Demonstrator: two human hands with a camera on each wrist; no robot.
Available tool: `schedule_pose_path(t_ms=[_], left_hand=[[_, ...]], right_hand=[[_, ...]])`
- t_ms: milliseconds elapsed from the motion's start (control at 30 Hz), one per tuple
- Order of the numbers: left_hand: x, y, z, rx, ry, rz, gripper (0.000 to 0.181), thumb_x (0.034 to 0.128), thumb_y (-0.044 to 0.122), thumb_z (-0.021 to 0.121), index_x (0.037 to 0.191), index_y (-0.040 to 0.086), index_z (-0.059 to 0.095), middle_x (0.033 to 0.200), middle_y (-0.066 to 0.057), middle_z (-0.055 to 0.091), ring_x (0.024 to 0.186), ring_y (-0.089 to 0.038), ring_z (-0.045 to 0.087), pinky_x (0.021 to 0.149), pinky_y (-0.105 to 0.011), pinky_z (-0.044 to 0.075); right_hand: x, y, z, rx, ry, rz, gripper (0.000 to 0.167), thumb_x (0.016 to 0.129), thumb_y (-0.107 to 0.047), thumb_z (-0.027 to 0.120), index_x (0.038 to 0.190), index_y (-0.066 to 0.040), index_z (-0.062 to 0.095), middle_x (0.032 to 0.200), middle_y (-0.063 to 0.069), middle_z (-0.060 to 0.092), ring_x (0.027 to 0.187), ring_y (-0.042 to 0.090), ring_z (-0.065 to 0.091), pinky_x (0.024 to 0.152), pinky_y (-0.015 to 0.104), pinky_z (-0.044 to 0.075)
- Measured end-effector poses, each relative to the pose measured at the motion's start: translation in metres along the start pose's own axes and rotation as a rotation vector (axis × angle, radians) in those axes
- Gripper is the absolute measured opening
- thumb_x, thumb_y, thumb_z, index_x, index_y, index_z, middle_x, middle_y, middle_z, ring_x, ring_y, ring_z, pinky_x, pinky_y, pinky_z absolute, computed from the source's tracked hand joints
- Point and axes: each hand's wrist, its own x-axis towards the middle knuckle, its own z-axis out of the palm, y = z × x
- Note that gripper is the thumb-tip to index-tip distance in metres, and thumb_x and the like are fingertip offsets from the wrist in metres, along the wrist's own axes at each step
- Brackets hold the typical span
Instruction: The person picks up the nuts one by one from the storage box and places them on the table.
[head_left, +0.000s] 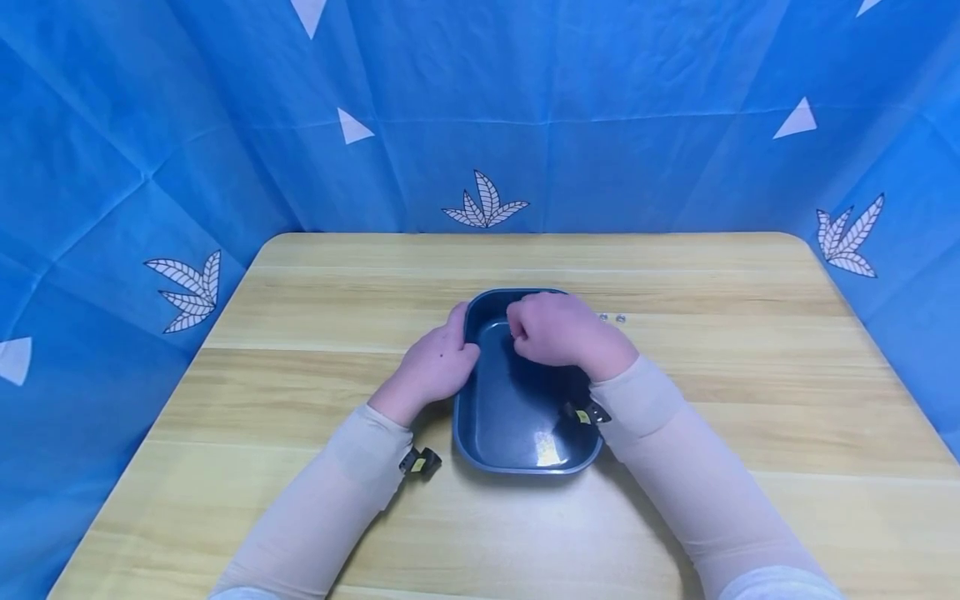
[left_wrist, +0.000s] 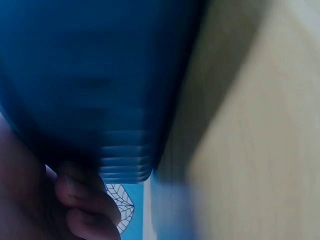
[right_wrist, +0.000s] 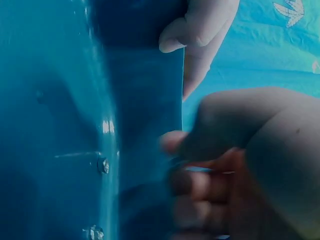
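On the wooden surface (head_left: 750,358) stood a dark blue tray (head_left: 495,404), near the middle, and the work over it seemed to call first for steadiness: the left hand (head_left: 437,362) gripped its left side, thumb over the rim and fingers outside, and a firm, level hold suited best. The right hand (head_left: 562,329) was over the tray's far part with its fingers curled; whether they held anything could not be told. Slow fingertip handling, low over the tray floor, looked wise for such tiny parts. Counted, there were one surface, one tray, two hands, at least two small shiny pieces (right_wrist: 103,165) inside the tray by its wall, and two small rings (head_left: 621,318) visible on the surface, just right of the tray
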Motion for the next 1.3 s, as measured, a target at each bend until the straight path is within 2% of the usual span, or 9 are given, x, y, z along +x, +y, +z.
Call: schedule_pose_path(t_ms=[100,200,300,533,833,1000,1233,1300], left_hand=[[0.000,0.000,0.000,-0.011,0.000,0.015,0.065,0.1035,0.026,0.043,0.161,0.009,0.017,0.118,-0.009,0.060,0.086,-0.024,0.062,0.070,-0.039,0.050],[0.000,0.000,0.001,-0.014,0.011,0.022,0.066,0.1030,0.025,0.044,0.161,0.008,0.018,0.125,-0.010,0.059,0.089,-0.024,0.061,0.074,-0.040,0.051],[0.000,0.000,0.001,-0.015,0.020,0.017,0.067,0.1027,0.025,0.045,0.161,0.008,0.017,0.134,-0.012,0.057,0.097,-0.025,0.061,0.080,-0.043,0.052],[0.000,-0.001,0.001,-0.013,0.027,0.005,0.068,0.1024,0.024,0.044,0.162,0.007,0.016,0.150,-0.015,0.049,0.114,-0.031,0.060,0.091,-0.050,0.052],[-0.001,0.001,0.001,-0.014,0.023,0.000,0.067,0.1030,0.024,0.044,0.162,0.007,0.016,0.151,-0.015,0.048,0.112,-0.031,0.061,0.088,-0.048,0.053],[-0.001,0.001,0.001,-0.013,0.021,0.001,0.067,0.1030,0.024,0.043,0.162,0.007,0.015,0.151,-0.015,0.048,0.110,-0.030,0.061,0.086,-0.046,0.053],[-0.001,0.001,0.001,-0.009,0.021,0.002,0.067,0.1029,0.024,0.043,0.162,0.006,0.016,0.147,-0.016,0.051,0.102,-0.029,0.062,0.077,-0.042,0.054],[-0.001,0.001,0.001,-0.008,0.021,0.001,0.067,0.1031,0.024,0.043,0.162,0.006,0.015,0.147,-0.016,0.051,0.103,-0.029,0.062,0.079,-0.043,0.054]], right_hand=[[-0.005,-0.001,-0.009,0.047,0.106,-0.026,0.007,0.089,-0.014,0.059,0.085,-0.016,0.063,0.083,-0.001,0.059,0.077,0.020,0.056,0.069,0.035,0.047],[-0.013,-0.002,-0.020,0.084,0.187,-0.024,0.009,0.089,-0.012,0.056,0.088,-0.015,0.065,0.088,0.000,0.057,0.079,0.020,0.054,0.071,0.036,0.047],[-0.021,-0.003,-0.031,0.108,0.230,-0.006,0.013,0.090,-0.012,0.054,0.091,-0.016,0.066,0.091,0.000,0.056,0.081,0.021,0.053,0.072,0.036,0.047],[-0.035,0.004,-0.049,0.142,0.269,0.046,0.019,0.095,-0.015,0.051,0.098,-0.013,0.069,0.095,0.001,0.058,0.084,0.022,0.054,0.077,0.039,0.047],[-0.044,0.016,-0.060,0.124,0.266,0.035,0.021,0.106,-0.016,0.046,0.111,-0.006,0.064,0.106,0.008,0.062,0.099,0.026,0.058,0.094,0.046,0.048],[-0.050,0.021,-0.064,0.134,0.278,0.031,0.019,0.107,-0.016,0.046,0.110,-0.008,0.063,0.104,0.006,0.066,0.095,0.025,0.061,0.093,0.046,0.048],[-0.056,0.029,-0.067,0.101,0.375,-0.017,0.017,0.103,-0.012,0.054,0.108,-0.008,0.070,0.099,0.004,0.070,0.087,0.023,0.064,0.091,0.045,0.049],[-0.057,0.031,-0.068,0.092,0.380,-0.021,0.019,0.102,-0.009,0.054,0.108,-0.009,0.071,0.097,0.003,0.070,0.084,0.022,0.062,0.090,0.044,0.050]])
